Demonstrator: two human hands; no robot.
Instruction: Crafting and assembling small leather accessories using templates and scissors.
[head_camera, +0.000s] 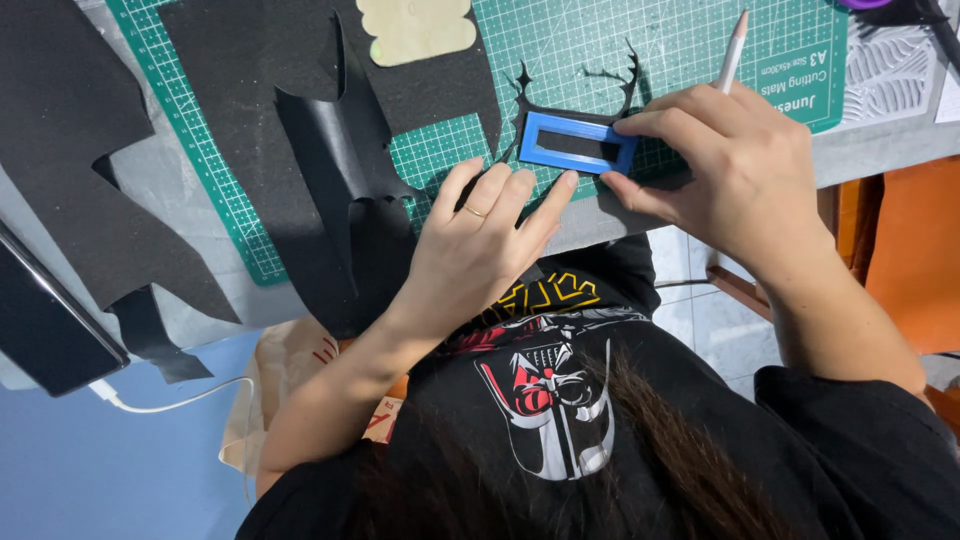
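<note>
A small blue rectangular frame (575, 143) with a black centre lies on the near edge of a green cutting mat (620, 45). My right hand (735, 165) pinches the frame's right end between thumb and fingers and also holds a white pen-like tool (731, 52) that sticks up past the knuckles. My left hand (480, 235), with a ring on one finger, presses flat on the mat just left of and below the frame, fingertips near its lower edge. Thin black cut-out paper shapes (605, 85) with spiky branches lie under and behind the frame.
Large black paper sheets and offcuts (340, 150) cover the mat's left side and the grey table (170, 190). A cream scalloped piece (415, 28) lies at the top. A dark tablet (45, 325) with a white cable (160, 400) sits at the left. A patterned white sheet (885, 70) is at the right.
</note>
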